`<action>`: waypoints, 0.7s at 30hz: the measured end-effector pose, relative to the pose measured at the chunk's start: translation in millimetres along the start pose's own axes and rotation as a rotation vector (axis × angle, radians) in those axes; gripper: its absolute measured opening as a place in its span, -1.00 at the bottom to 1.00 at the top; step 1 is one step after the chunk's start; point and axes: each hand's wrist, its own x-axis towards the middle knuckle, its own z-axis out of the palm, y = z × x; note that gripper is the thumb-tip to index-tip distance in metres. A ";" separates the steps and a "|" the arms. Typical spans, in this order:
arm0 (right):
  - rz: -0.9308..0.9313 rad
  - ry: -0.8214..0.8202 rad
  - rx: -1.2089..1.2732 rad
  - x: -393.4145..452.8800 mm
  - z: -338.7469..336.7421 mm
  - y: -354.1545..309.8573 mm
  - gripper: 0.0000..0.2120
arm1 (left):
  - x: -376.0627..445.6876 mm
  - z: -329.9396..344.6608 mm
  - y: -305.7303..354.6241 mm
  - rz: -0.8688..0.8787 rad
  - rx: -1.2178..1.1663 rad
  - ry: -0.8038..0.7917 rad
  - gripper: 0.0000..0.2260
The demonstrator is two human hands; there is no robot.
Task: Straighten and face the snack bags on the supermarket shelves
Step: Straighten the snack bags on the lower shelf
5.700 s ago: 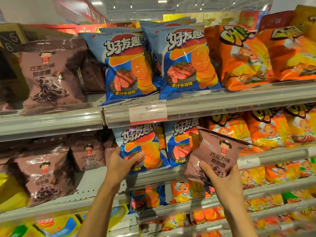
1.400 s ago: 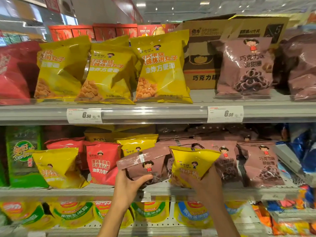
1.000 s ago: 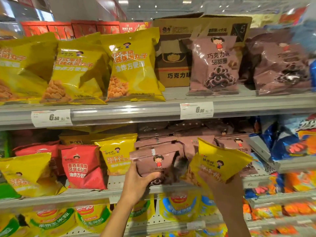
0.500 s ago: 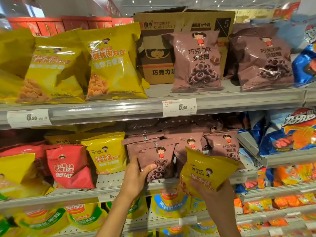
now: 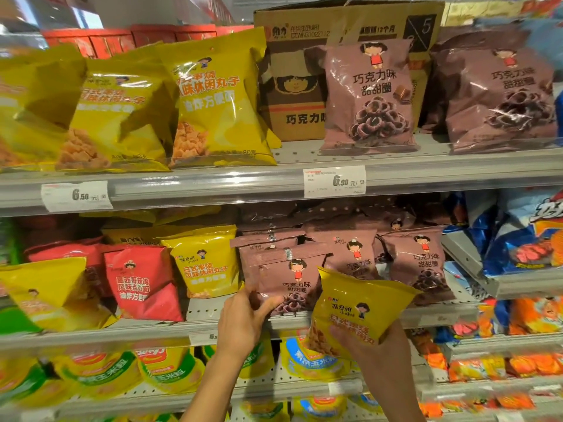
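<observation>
A brown snack bag (image 5: 283, 278) at the middle shelf's front edge (image 5: 158, 330) is being pinched by the left hand (image 5: 243, 321); a yellow bag (image 5: 353, 312) is being gripped off-shelf by the right hand (image 5: 374, 348), beside a gap.

I see a yellow bag (image 5: 356, 312) with red lettering in front of a mauve-brown bag (image 5: 285, 277) printed with dark chocolate rings. Beside it stand a red bag (image 5: 141, 283) with white script and blue bags (image 5: 524, 239). Above, the tan carton (image 5: 292, 71) carries a black 5 and white price tags (image 5: 334, 181).
</observation>
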 end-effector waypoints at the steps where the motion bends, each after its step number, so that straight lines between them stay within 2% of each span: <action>1: 0.000 -0.008 -0.001 -2.2 4.5 -1.6 -0.28 | -2.8 -4.3 -3.4 0.003 -0.003 0.017 -0.50; 8: 0.007 -0.034 0.021 -26.0 68.9 -19.6 -0.30 | -28.2 -59.3 -56.3 0.277 0.189 0.294 -0.79; 14: -0.045 -0.064 -0.034 -53.8 148.7 -32.3 -0.23 | -35.7 -112.5 -126.4 0.366 0.317 0.414 -0.79; 18: -0.063 -0.056 -0.063 -61.0 189.4 -35.4 -0.20 | -32.6 -135.7 -162.8 0.391 0.376 0.414 -0.80; 21: -0.100 -0.061 -0.092 -58.5 210.9 -38.3 -0.22 | -28.0 -147.1 -179.4 0.366 0.432 0.392 -0.71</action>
